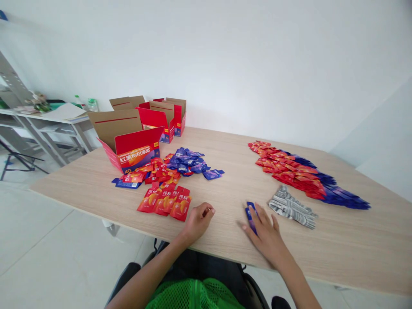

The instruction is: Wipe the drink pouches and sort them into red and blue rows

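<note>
My right hand [265, 234] lies flat with fingers spread on a small blue sachet [250, 210] near the table's front edge. My left hand [198, 219] rests on the wood with its fingers loosely curled, nothing visible in it, just right of three orange-red sachets [165, 201] laid side by side. Beyond them sits a mixed pile of red and blue sachets [175, 168]. A stack of grey striped sachets [292, 207] lies just right of my right hand.
Open red cardboard boxes [131, 143] stand at the table's far left, more behind them. A long row of red and blue sachets [302, 174] runs along the right side. A wooden table [354, 249] carries everything. Shelving [38, 124] stands by the left wall.
</note>
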Tool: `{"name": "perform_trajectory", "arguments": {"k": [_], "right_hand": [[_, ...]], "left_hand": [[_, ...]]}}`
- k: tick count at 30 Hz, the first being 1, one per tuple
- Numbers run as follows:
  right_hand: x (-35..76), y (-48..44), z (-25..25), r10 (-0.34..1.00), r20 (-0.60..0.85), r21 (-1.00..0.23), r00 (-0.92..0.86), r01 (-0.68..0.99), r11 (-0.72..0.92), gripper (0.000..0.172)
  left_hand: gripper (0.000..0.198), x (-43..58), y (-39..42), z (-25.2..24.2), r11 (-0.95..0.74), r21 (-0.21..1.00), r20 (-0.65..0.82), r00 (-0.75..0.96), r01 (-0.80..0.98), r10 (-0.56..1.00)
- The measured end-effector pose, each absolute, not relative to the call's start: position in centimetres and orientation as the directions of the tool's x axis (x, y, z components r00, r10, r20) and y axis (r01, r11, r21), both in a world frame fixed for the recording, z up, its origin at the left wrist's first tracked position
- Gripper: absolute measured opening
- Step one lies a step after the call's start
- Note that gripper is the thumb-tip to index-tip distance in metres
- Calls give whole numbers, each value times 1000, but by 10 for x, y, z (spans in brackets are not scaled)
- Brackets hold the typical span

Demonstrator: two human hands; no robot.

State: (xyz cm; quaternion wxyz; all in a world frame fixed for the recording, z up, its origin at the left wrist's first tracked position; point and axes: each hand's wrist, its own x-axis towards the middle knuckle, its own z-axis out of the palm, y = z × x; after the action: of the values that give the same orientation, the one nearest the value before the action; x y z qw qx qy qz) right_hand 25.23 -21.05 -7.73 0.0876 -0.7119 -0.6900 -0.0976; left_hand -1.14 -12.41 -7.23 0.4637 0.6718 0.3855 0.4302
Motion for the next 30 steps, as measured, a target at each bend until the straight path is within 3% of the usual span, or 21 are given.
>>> {"name": "perform_trajectory", "arguments": {"k": [3, 7, 13, 16, 22, 27, 30], "right_hand": [[247, -212, -98, 983, 180, -14, -34, 999, 37, 80], [249, -210, -110, 978, 205, -13, -33, 999, 36, 83], [229, -225, -103, 855, 491, 37, -169, 984, 173, 80], [190, -243, -98, 753, 622, 9, -217, 963, 270, 69], [113, -261, -132, 575, 735, -69, -358, 805, 590, 52], [104, -253, -137, 397, 749, 69, -530, 659, 749, 47], [116, -244, -94, 442, 671, 20, -596, 610, 792, 53]], "left_hand": [[25, -12, -125, -72, -278, 952, 220, 342, 128, 914], [25, -11, -125, -70, -265, 956, 210, 335, 127, 918], [25, -10, -123, -70, -257, 960, 212, 301, 116, 930], [27, -10, -120, -71, -228, 970, 197, 278, 82, 940], [30, -8, -118, -75, -180, 983, 166, 249, 37, 954], [32, -6, -116, -79, -194, 981, 189, 213, 1, 959], [32, -7, -116, -79, -179, 984, 175, 214, 0, 961]]}}
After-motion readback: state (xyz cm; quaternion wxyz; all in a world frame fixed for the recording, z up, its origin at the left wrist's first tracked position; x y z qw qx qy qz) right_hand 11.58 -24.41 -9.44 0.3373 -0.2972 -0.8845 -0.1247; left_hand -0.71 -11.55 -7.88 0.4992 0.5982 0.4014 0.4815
